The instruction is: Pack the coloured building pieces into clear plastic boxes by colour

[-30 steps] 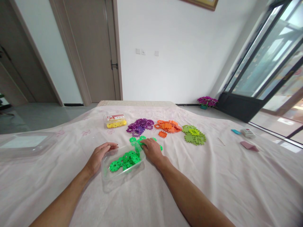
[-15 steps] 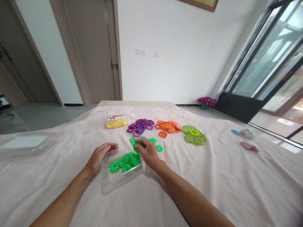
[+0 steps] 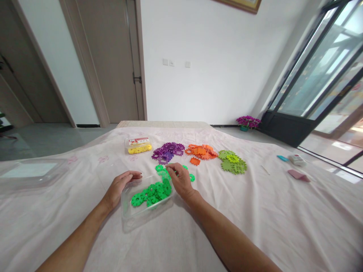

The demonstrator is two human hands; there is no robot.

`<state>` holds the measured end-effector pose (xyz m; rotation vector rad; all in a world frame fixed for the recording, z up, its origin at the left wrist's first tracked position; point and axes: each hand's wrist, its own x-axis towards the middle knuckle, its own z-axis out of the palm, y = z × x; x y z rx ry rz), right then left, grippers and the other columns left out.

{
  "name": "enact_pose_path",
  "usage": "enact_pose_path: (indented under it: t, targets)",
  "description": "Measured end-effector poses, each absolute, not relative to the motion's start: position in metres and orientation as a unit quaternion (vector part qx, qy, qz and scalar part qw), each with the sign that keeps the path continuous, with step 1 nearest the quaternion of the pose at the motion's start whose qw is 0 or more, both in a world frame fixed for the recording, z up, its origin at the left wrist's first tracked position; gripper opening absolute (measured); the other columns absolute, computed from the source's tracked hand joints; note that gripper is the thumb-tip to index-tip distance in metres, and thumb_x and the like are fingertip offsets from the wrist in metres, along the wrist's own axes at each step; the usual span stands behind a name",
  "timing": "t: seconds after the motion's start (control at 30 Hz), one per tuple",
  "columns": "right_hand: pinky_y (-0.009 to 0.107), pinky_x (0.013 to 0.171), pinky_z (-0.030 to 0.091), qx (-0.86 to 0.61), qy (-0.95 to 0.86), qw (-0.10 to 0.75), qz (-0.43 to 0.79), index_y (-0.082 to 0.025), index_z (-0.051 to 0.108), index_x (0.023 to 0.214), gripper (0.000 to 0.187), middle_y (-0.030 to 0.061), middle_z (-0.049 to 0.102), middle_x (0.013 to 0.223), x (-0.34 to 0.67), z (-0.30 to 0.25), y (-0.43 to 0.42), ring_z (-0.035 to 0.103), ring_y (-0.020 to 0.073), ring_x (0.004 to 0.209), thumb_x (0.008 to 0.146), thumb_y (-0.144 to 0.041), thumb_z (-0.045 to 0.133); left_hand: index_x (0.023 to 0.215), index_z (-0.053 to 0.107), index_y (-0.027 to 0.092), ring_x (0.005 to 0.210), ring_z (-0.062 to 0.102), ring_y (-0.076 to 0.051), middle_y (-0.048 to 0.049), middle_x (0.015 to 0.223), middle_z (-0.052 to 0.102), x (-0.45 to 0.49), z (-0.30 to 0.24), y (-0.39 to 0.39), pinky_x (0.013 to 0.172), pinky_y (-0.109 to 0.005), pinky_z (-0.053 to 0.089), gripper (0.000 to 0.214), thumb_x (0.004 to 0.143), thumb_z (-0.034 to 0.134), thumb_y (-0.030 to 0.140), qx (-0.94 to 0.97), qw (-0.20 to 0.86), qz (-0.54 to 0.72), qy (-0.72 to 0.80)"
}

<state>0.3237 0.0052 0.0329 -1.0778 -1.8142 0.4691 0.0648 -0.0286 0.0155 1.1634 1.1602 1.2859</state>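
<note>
My left hand (image 3: 120, 187) is closed on the far left rim of a clear plastic box (image 3: 132, 224). A heap of green notched plastic discs (image 3: 153, 194) lies in the box, some of them leaning at its right end. Just past the box's far right corner is my right hand (image 3: 180, 179), fingers bent and slightly apart over loose green discs. One loose disc (image 3: 159, 168) shows left of the fingertips, and another disc (image 3: 192, 177) peeks out on the right. The hand partly hides the discs under it.
Beyond the box lie a purple pile (image 3: 168, 151), an orange pile (image 3: 201, 152) and a lime-green pile (image 3: 233, 163) of plastic pieces. A lidded box of yellow pieces (image 3: 138, 145) stands back left. A clear lid or tray (image 3: 34, 170) lies far left, a pink cloth (image 3: 298, 175) right.
My right hand has shifted slightly right and away from the green discs it held over the box. More discs now rest at the box's right end. My left hand stays put.
</note>
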Motion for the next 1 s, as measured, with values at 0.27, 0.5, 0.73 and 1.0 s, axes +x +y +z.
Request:
enact_pose_path:
  t: [0.27, 0.5, 0.73, 1.0]
  targets:
    - [0.046, 0.107, 0.030, -0.620, -0.758, 0.204, 0.023, -0.020, 0.058, 0.130, 0.040, 0.0156, 0.051, 0.140, 0.352, 0.013, 0.023, 0.041, 0.0315, 0.131, 0.095, -0.039, 0.053, 0.100, 0.074, 0.013, 0.104, 0.066, -0.031, -0.0156, 0.110, 0.072, 0.065, 0.015, -0.029, 0.094, -0.043, 0.050, 0.041, 0.080, 0.067, 0.048, 0.483, 0.505, 0.536, 0.474]
    - [0.037, 0.105, 0.031, -0.567, -0.806, 0.170, 0.003, -0.022, 0.060, 0.126, 0.035, 0.0111, 0.057, 0.132, 0.353, 0.010, 0.025, 0.046, 0.0251, 0.125, 0.098, -0.038, 0.046, 0.101, 0.073, 0.013, 0.105, 0.066, -0.030, -0.0147, 0.111, 0.072, 0.064, 0.014, -0.029, 0.096, -0.043, 0.048, 0.041, 0.081, 0.065, 0.048, 0.490, 0.504, 0.530, 0.475]
    - [0.036, 0.101, 0.033, -0.566, -0.808, 0.165, 0.017, -0.022, 0.061, 0.124, 0.036, 0.0104, 0.060, 0.129, 0.354, 0.018, 0.023, 0.049, 0.0248, 0.121, 0.094, -0.039, 0.053, 0.100, 0.073, 0.012, 0.105, 0.066, -0.031, -0.0153, 0.109, 0.072, 0.065, 0.016, -0.029, 0.095, -0.044, 0.048, 0.041, 0.080, 0.066, 0.048, 0.487, 0.500, 0.530, 0.482]
    - [0.032, 0.092, 0.036, -0.557, -0.817, 0.147, 0.006, -0.020, 0.067, 0.110, 0.028, 0.0091, 0.066, 0.113, 0.356, 0.020, 0.028, 0.055, 0.0224, 0.104, 0.098, -0.036, 0.047, 0.100, 0.074, 0.013, 0.104, 0.066, -0.030, -0.0147, 0.109, 0.072, 0.064, 0.013, -0.028, 0.094, -0.041, 0.049, 0.041, 0.080, 0.066, 0.048, 0.488, 0.503, 0.532, 0.475]
